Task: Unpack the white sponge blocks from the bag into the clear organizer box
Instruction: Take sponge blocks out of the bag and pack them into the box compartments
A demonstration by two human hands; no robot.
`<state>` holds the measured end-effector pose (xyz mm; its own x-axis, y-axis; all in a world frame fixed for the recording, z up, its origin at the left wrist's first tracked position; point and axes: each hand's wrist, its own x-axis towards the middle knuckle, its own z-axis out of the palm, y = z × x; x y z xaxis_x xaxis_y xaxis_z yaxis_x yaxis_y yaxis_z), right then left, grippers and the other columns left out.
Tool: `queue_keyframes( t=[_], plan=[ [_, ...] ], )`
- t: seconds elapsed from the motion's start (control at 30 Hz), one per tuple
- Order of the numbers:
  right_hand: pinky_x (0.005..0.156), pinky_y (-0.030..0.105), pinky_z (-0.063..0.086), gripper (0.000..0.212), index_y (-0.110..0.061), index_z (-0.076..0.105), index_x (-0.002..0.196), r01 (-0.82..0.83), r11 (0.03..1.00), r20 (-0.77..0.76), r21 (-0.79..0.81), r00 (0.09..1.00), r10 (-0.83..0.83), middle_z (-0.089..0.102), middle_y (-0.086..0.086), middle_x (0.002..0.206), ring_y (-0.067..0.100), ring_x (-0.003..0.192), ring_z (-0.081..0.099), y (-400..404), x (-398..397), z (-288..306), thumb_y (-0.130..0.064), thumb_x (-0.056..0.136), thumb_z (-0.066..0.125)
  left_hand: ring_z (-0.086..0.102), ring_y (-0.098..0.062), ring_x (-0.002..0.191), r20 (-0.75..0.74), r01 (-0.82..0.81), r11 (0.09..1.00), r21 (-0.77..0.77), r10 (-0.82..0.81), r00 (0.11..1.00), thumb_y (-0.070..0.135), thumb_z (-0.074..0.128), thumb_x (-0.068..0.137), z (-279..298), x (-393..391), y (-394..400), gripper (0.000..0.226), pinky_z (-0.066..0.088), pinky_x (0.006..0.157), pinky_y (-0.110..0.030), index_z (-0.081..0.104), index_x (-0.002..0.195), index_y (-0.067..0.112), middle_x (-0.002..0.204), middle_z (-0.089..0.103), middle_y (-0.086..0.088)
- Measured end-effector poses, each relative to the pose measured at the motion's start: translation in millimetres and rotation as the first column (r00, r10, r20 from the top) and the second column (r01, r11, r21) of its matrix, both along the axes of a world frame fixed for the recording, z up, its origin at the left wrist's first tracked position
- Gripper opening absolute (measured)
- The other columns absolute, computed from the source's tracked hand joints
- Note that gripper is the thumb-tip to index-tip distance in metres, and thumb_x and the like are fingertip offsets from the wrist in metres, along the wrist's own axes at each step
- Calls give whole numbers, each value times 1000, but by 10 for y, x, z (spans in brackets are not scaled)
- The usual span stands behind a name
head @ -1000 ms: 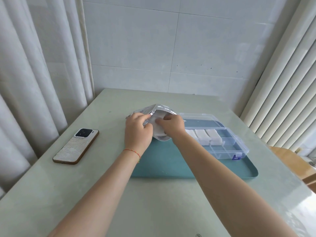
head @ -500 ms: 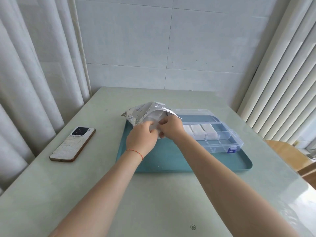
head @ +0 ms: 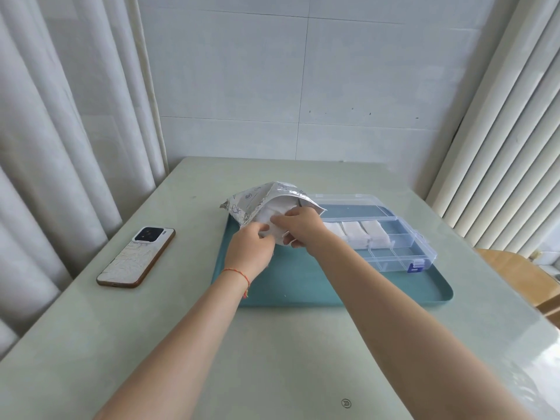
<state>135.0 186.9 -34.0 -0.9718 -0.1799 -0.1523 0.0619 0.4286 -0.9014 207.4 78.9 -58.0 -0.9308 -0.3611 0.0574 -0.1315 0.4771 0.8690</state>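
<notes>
On the pale green desk (head: 169, 344) lies a teal tray (head: 348, 289), which seems meant to keep the work in one spot: both the bag and the box sit on it, side by side, so each block travels only a short way. To the tray's left, apart from everything else, a phone (head: 136, 257) lies face down on the desk.

Along the tray's right part stands the clear organizer box (head: 403, 253), its lid folded back flat behind it so the compartments stay open to reach. Three white sponge blocks (head: 353, 233) already stand in a row in its middle compartments; the smaller front compartments look empty.

At the tray's far left corner the foil bag (head: 251, 204) is tilted with its mouth turned toward the person, probably so the contents slide within reach. White sponge material shows in that mouth. The left hand (head: 250, 248) pinches the bag's lower edge to steady it, while the right hand (head: 300, 227) has its fingers curled around a sponge block at the opening, the two hands almost touching.
</notes>
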Motion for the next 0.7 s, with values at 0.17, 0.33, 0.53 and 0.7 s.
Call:
queue_keyframes(
  t=[0.17, 0.33, 0.53, 0.7],
  plan=[
    [47, 23, 44, 19, -14, 59, 81, 44, 999, -26, -20, 999, -45, 56, 5, 53, 19, 48, 53, 14, -45, 40, -27, 86, 71, 54, -18, 41, 10, 6, 992, 125, -7, 1000, 14, 46, 90, 4, -8, 3, 29, 37, 42, -19, 64, 113, 19, 65, 68, -2],
    [46, 24, 50, 14, -8, 59, 80, 9, 982, -10, -190, 1000, -11, 59, 12, 69, 17, 45, 57, 203, -41, 65, -15, 89, 68, 54, -23, 38, 69, -25, 909, 416, -5, 998, 14, 43, 93, 68, -48, 67, 22, 37, 38, -20, 62, 98, 5, 61, 68, -10],
    [57, 30, 52, 21, -10, 58, 71, -92, 978, 34, -189, 994, 100, 63, 9, 69, 21, 55, 59, 449, -37, 48, -14, 89, 68, 59, -18, 42, 112, -15, 723, 690, -87, 990, 33, 48, 100, 97, -80, 154, 32, 41, 39, -19, 63, 93, 6, 65, 69, -8],
    [64, 32, 55, 17, -9, 61, 74, -144, 982, 0, -124, 989, 145, 63, 10, 71, 22, 60, 59, 452, -39, 26, -16, 87, 69, 53, -10, 38, 100, -73, 672, 737, -2, 995, 26, 57, 98, 88, -157, 203, 18, 38, 37, -17, 58, 86, 13, 68, 63, -4]
  ],
)
